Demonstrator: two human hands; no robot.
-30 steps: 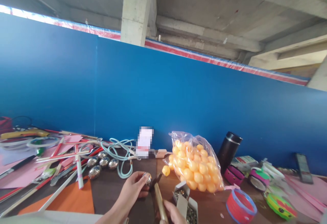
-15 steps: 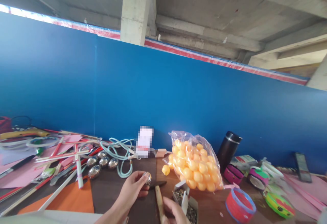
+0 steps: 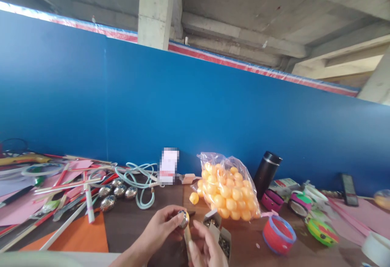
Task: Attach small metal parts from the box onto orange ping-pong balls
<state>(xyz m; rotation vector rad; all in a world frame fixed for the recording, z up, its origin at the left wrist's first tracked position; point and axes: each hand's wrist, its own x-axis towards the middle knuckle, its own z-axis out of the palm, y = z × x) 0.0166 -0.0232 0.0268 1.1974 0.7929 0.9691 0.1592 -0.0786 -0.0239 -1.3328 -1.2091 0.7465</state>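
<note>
In my left hand (image 3: 161,228) is a small ball (image 3: 183,220), pinched between thumb and fingers. Shiny silver tack heads seem to cover most of it, and some yellow shows on its right side. My right hand (image 3: 207,244) is close by on the right, its thumb against the wooden handle (image 3: 187,240) of what looks like a small hammer; a dark tip of its head shows behind the ball. Just beyond the right fingers stand small open cartons of tacks (image 3: 224,242), partly hidden by the hand.
Several silver balls (image 3: 120,190) lie left, near a pale blue cord (image 3: 143,200). A clear bag of orange balls (image 3: 230,194) sits behind the cartons, one loose orange ball (image 3: 194,198) beside it. Rightward are a black flask (image 3: 267,173) and a red-blue tape roll (image 3: 278,238).
The left hand has brought the silver ball right and slightly down, closer to the right hand. The right hand's fingers have risen towards the ball. The whole view has shifted slightly.
</note>
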